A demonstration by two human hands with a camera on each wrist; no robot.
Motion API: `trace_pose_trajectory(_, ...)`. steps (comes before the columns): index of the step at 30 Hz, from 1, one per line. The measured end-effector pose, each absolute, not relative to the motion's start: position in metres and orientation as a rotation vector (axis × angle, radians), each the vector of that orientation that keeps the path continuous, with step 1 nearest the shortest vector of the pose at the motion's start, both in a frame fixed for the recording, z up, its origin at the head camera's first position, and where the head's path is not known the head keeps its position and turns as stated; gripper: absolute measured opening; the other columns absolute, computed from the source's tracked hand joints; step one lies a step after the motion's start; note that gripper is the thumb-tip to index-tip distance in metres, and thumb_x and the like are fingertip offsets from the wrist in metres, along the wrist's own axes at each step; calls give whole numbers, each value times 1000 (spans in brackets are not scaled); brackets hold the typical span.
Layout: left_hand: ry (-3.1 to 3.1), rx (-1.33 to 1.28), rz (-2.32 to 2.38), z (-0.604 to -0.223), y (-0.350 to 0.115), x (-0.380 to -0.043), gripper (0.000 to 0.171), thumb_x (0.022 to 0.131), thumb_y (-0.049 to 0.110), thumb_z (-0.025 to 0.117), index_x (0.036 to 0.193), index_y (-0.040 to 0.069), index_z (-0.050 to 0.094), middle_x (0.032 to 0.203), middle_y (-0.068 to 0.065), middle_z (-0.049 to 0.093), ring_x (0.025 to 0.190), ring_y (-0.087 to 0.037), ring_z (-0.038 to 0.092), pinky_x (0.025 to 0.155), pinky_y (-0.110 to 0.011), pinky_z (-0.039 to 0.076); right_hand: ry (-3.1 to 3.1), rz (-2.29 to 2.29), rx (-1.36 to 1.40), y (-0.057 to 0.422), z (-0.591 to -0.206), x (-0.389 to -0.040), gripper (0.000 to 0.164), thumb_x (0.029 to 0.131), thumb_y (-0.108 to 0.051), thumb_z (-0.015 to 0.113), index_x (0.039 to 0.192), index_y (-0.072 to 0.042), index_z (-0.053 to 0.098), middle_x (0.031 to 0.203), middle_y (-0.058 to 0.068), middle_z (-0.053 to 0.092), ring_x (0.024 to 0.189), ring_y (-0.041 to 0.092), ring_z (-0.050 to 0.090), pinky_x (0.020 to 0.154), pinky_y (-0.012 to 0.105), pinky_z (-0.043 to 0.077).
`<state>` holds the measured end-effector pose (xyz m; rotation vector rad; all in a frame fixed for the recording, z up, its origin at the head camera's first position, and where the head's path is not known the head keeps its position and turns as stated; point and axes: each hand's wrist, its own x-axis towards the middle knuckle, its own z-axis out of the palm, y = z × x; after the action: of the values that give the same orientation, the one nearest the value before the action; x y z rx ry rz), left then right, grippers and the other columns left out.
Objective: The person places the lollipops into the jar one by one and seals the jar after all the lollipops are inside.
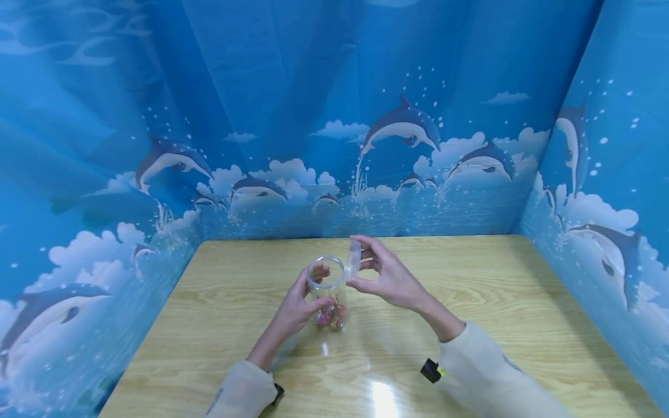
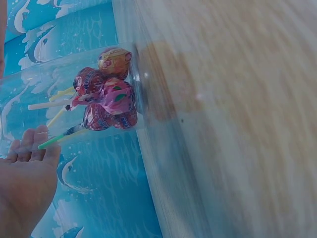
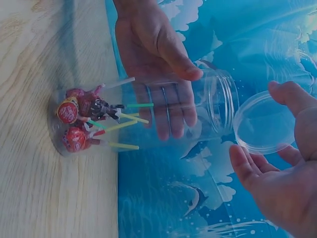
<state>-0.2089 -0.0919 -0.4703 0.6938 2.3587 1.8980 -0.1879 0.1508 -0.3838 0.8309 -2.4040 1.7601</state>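
A tall clear jar (image 3: 218, 106) stands upright on the table, its mouth uncovered. Several wrapped lollipops (image 2: 116, 96) lie at its bottom, sticks pointing upward, in red, pink and orange wrappers. My left hand (image 1: 298, 307) grips the jar's upper part, thumb on the near side and fingers around the far side. With thumb and fingers, my right hand (image 1: 389, 278) holds a round clear lid (image 3: 265, 124) by its edge. The lid is tilted on its side, just right of the jar's rim; the right wrist view does not settle whether they touch.
A wood-grain table (image 1: 235, 360) spreads under both hands. Blue curtains (image 1: 313, 87) printed with dolphins and clouds enclose its back, left and right sides. Light glares off the tabletop near the front.
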Motion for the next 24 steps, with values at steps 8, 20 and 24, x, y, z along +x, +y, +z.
trace_pose_trajectory(8,2347,684,1920,-470,-92,-208,79,86,1,81,154,6,42,146,-19,57,137,-40,50,121,-57,31,-2433,1558,852,136,-386,-195,80,86,-14,86,153,-3,44,133,14,56,110,26,60,98,42,56)
trace_pose_trajectory(20,2371,634,1870,-471,-93,-207,86,87,9,82,159,5,34,156,-19,46,144,-40,42,120,-60,29,-2437,1393,918,120,-390,-200,78,82,-18,89,147,1,52,141,16,54,112,26,58,94,51,56)
trace_pose_trajectory(24,2362,643,1878,-471,-93,-209,85,87,7,81,158,4,34,156,-20,46,144,-41,41,120,-62,27,-2451,1351,932,117,-389,-201,77,82,-18,89,147,2,53,141,17,53,116,27,55,94,49,56)
